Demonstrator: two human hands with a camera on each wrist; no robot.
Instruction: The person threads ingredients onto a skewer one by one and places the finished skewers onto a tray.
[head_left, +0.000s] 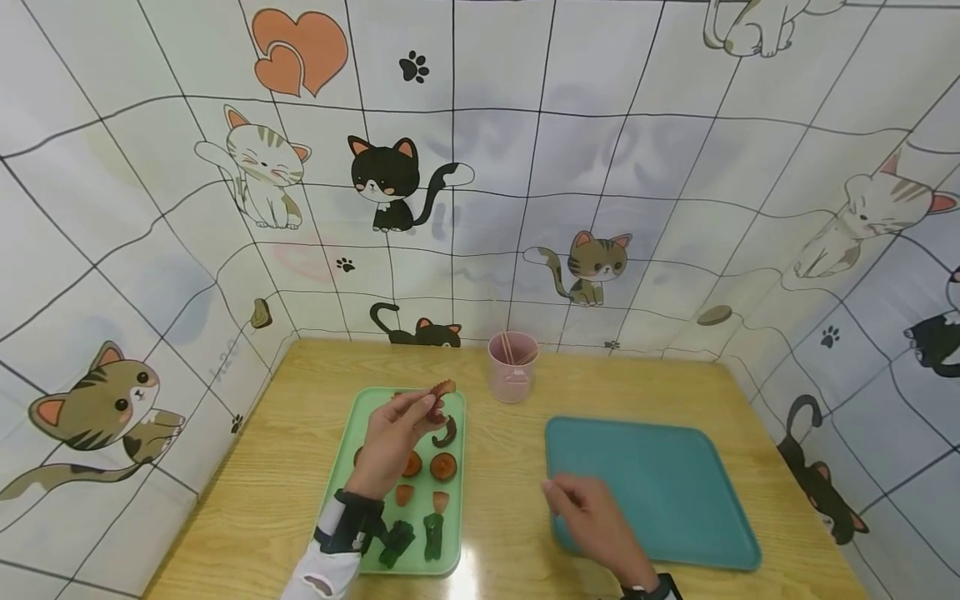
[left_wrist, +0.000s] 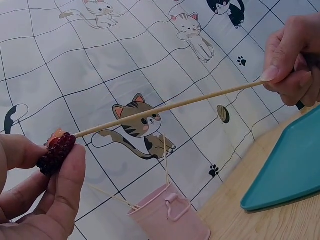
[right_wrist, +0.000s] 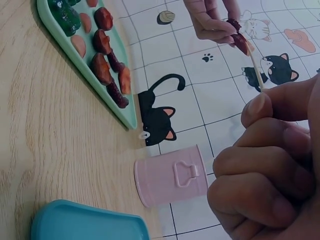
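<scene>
In the head view my left hand (head_left: 393, 442) is raised over a light green tray (head_left: 453, 546). Its thumb and fingers pinch a dark red, bumpy, tentacle-like piece (left_wrist: 57, 152), with some orange on it. My right hand (head_left: 592, 512) is above the near left part of a teal tray (head_left: 652, 492). Between thumb and finger it pinches a thin wooden skewer (left_wrist: 170, 107). The skewer's far end meets the red piece in the left wrist view; how deep it goes is hidden by the piece. On the green tray lie round brown-orange slices (head_left: 443, 467) and a dark curved piece (head_left: 446, 433).
A pink cup (head_left: 512, 383) with several skewers stands at the back, between the trays. Nearer on the green tray are small pinkish pieces (head_left: 440, 502) and dark green pieces (head_left: 433, 537). A cat-patterned sheet (head_left: 487, 192) surrounds the wooden table (head_left: 502, 475) at back and sides.
</scene>
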